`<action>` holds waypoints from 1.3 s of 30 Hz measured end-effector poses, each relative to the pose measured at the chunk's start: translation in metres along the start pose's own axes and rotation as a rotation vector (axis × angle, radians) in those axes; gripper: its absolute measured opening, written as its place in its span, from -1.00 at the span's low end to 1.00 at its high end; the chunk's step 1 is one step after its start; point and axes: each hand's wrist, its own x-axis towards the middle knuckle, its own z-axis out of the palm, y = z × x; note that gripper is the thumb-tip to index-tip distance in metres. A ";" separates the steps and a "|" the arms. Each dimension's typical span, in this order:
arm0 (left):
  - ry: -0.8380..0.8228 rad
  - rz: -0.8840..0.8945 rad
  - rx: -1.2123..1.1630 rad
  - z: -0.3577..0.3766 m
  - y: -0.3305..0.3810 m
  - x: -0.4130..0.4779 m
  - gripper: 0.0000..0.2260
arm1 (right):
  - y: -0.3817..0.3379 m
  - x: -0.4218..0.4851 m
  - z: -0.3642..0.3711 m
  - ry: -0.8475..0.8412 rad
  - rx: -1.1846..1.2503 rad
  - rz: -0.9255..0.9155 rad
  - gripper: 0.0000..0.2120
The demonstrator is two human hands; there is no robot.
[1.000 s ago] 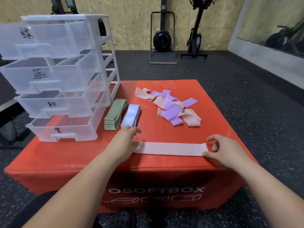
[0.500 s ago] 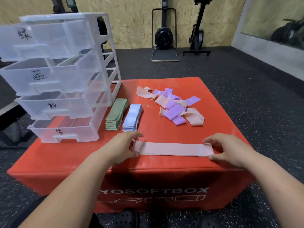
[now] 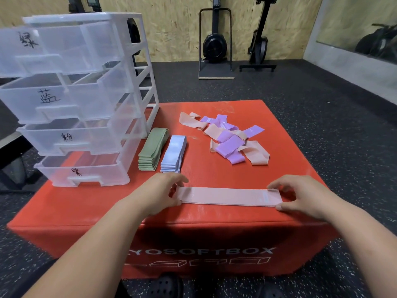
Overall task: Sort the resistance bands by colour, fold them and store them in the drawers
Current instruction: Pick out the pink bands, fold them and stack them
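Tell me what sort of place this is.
Most likely a gym or training room: exercise machines stand against the chipboard wall, the floor is speckled black rubber matting, and resistance bands lie on a red soft box.

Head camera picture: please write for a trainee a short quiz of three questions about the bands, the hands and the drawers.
1. True or false: the left hand and the right hand each hold one end of the pink band, which lies flat on the red box.
2. Which folded stack lies nearest the drawer unit? A. green stack; B. blue stack; C. purple stack.
3. Fill in: the loose pile holds pink bands and ___ bands.

Key: 1 true; 2 A; 3 purple.
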 end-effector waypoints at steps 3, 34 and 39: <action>0.006 0.034 0.057 0.000 -0.001 0.001 -0.43 | 0.001 0.001 -0.001 0.007 -0.007 -0.005 -0.49; 0.142 0.213 0.044 0.027 0.037 0.092 -0.68 | -0.025 0.086 -0.037 0.628 0.135 -0.066 -0.76; 0.210 0.208 -0.005 0.026 0.044 0.103 -0.69 | -0.046 0.071 -0.065 0.883 0.426 -0.095 -0.79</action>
